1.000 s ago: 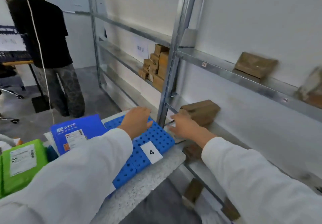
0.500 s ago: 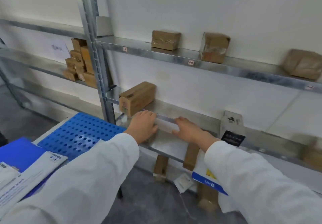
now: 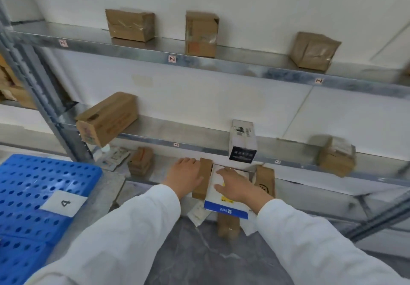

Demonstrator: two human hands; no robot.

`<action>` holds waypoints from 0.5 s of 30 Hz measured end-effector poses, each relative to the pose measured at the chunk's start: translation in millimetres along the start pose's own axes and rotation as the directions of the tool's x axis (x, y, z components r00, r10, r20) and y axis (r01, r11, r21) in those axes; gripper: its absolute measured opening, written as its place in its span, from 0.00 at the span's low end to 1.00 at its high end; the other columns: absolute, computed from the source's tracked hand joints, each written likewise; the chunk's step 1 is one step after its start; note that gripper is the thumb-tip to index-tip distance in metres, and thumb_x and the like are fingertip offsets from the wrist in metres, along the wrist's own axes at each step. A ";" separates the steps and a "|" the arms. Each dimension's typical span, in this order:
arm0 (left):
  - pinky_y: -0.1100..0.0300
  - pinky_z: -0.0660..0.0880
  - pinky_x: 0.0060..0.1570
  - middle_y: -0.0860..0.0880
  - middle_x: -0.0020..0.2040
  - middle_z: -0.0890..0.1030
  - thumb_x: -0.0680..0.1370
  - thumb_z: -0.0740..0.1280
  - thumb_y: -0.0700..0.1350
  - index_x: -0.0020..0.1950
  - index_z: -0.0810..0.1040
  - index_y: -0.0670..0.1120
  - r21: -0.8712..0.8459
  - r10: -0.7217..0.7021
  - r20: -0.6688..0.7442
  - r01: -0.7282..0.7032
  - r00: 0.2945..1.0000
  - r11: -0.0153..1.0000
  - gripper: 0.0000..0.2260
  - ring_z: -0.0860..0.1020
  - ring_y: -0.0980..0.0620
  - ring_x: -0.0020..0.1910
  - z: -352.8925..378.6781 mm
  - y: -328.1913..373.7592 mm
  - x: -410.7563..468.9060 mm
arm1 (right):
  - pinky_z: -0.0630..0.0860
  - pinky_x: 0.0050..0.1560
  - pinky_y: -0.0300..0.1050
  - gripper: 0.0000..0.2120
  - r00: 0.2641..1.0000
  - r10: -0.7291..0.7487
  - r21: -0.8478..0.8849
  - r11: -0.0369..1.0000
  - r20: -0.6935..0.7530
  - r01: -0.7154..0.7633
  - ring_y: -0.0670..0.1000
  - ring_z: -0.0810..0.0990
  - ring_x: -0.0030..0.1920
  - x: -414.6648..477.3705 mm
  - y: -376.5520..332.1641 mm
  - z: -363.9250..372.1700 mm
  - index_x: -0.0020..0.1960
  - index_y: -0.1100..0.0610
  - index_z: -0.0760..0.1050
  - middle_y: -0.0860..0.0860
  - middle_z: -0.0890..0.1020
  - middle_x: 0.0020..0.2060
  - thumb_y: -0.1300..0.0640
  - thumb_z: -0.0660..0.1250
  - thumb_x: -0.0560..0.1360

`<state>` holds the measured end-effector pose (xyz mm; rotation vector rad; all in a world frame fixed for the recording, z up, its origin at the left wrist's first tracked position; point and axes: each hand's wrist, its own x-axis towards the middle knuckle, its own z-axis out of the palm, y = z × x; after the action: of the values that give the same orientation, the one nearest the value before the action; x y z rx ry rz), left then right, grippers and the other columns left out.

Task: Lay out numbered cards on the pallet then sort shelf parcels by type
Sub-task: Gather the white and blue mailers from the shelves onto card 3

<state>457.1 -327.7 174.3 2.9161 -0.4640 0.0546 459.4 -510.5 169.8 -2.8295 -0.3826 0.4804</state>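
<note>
shelf (image 3: 221,63): shiny metal | pallet (image 3: 33,196): blue perforated plastic | parcels (image 3: 106,118): matt brown cardboard

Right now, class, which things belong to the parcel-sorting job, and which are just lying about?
Job: blue pallet, card 4, white parcel with blue band, narrow brown box, black-and-white box.
Lying about: shelf tag, grey floor.
</note>
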 end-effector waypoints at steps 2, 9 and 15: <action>0.55 0.66 0.67 0.49 0.66 0.75 0.81 0.60 0.53 0.69 0.69 0.47 -0.026 -0.003 0.031 0.004 1.000 1.000 0.18 0.74 0.48 0.64 14.4 18.4 9.8 | 0.68 0.68 0.52 0.28 0.999 0.027 0.008 1.000 0.036 -0.028 0.54 0.68 0.69 1.0 23.6 1.9 0.75 0.54 0.59 0.52 0.66 0.72 0.46 0.59 0.79; 0.62 0.72 0.43 0.56 0.42 0.72 0.74 0.63 0.58 0.59 0.67 0.52 -0.048 -0.039 0.159 0.048 0.986 0.998 0.18 0.74 0.54 0.41 77.8 48.6 60.1 | 0.71 0.64 0.52 0.27 0.989 0.093 0.046 0.994 0.114 -0.098 0.54 0.72 0.65 13.8 101.2 12.9 0.73 0.53 0.61 0.52 0.69 0.69 0.44 0.59 0.78; 0.58 0.75 0.52 0.52 0.49 0.78 0.78 0.59 0.53 0.58 0.69 0.49 -0.025 -0.055 0.227 0.062 0.972 0.998 0.11 0.74 0.53 0.45 115.0 63.3 103.9 | 0.70 0.65 0.50 0.26 0.979 0.115 0.031 0.992 0.166 -0.122 0.54 0.70 0.65 42.6 170.5 19.6 0.73 0.57 0.61 0.53 0.70 0.67 0.46 0.59 0.80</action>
<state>536.9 -440.3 79.5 2.9145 -0.4083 -0.2932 527.9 -653.6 91.6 -2.7925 -0.2320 0.7407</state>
